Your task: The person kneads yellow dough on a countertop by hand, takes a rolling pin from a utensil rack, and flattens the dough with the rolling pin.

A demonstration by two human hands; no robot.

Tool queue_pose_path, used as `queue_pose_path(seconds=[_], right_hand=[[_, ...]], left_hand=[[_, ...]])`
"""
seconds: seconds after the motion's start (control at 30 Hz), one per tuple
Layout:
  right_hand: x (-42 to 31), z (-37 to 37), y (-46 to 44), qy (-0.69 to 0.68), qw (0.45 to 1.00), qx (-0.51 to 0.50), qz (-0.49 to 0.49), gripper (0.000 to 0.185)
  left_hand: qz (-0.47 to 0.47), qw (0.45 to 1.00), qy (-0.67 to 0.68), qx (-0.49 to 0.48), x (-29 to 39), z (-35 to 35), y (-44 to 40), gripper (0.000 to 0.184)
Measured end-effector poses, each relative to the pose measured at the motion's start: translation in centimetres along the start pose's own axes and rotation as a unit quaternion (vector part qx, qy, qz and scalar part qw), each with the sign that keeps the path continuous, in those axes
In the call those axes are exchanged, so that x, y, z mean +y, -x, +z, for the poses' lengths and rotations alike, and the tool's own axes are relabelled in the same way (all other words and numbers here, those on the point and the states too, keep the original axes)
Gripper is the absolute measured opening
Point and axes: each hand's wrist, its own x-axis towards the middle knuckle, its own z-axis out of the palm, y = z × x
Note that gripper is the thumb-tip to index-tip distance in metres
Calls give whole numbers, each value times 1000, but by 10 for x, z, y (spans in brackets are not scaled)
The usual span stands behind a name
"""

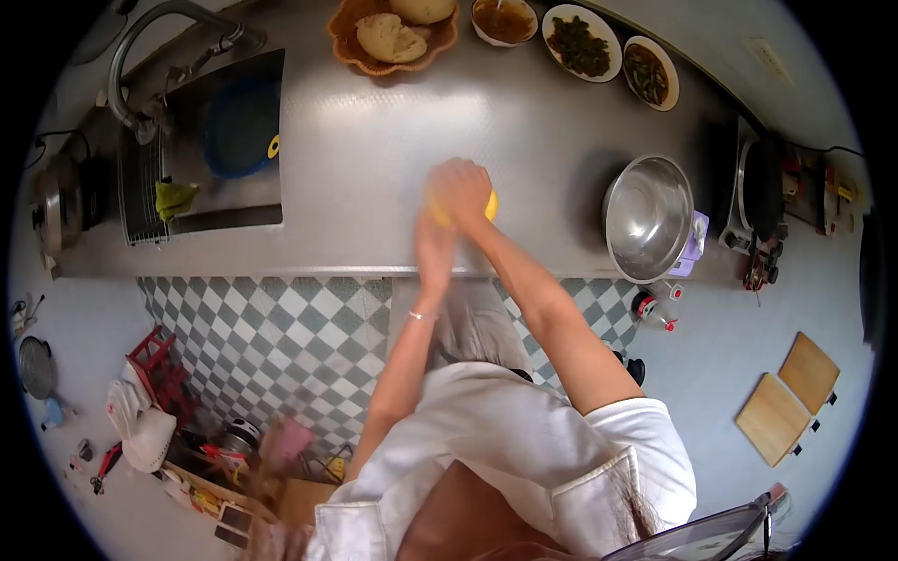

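Both my hands are together on a yellow thing (493, 205) on the steel counter (355, 168), near its front edge. My right hand (459, 192) lies over the top of it, covering most of it. Against its left side rests my left hand (434, 245), blurred by motion, its fingers partly hidden under the right hand. Only a rim of yellow shows at the right and between the hands, so its full shape is hidden.
A metal bowl (649, 220) stands to the right beside a purple packet (693, 245). A basket with dough-like pieces (440, 53) and dishes of food (585, 43) line the back. The sink (210, 201) is at left, a stove (741, 187) at far right.
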Motion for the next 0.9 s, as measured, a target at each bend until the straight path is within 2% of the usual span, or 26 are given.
queue_pose_path(seconds=[0.07,0.1,0.17,0.2,0.27,0.3,0.37,0.4,0.47,0.5,0.57,0.6,0.67,0.7,0.8,0.87,0.9], right_hand=[[2,7,-6,-26,999,-26,13,17],[3,8,-9,-39,998,-34,19,18],[21,3,-7,-230,964,-90,102,19],[37,-1,-8,-317,931,-115,142,19],[48,-58,-12,-356,867,-165,307,17],[51,-81,-10,-369,824,-184,387,16],[57,-83,18,-189,914,-82,350,14],[60,-77,27,-95,941,-34,322,14],[67,-64,32,-121,954,89,259,13],[67,-60,33,-133,953,147,227,13],[59,-60,20,-94,982,94,131,11],[56,-57,12,-77,992,65,80,11],[56,-43,7,-77,995,56,38,11],[57,-36,5,-76,996,53,17,12],[56,-28,-7,10,997,-60,43,20],[59,-32,-9,-70,991,-71,87,24],[60,-35,-12,-110,986,-72,107,26]], left_hand=[[-48,996,75,18,2,5,-3,51],[-59,997,56,17,3,7,-4,49],[-77,997,13,10,6,9,-13,44],[-49,999,2,3,14,14,-20,42],[-7,999,-25,-22,40,21,-18,39],[52,992,-102,-59,50,28,-17,38],[178,945,-246,-125,69,41,-18,37],[160,936,-269,-160,83,47,-18,38],[119,915,-314,-222,103,58,-17,39],[156,920,-297,-205,96,57,-19,40],[229,923,-262,-166,69,47,-28,42],[209,938,-250,-119,60,42,-32,43],[166,959,-227,-20,46,30,-30,46],[119,973,-198,-22,33,25,-27,47],[4,992,-123,-40,4,22,-11,48],[-32,993,-92,-71,0,33,-8,46],[-1,992,-104,-67,6,34,-10,45]])
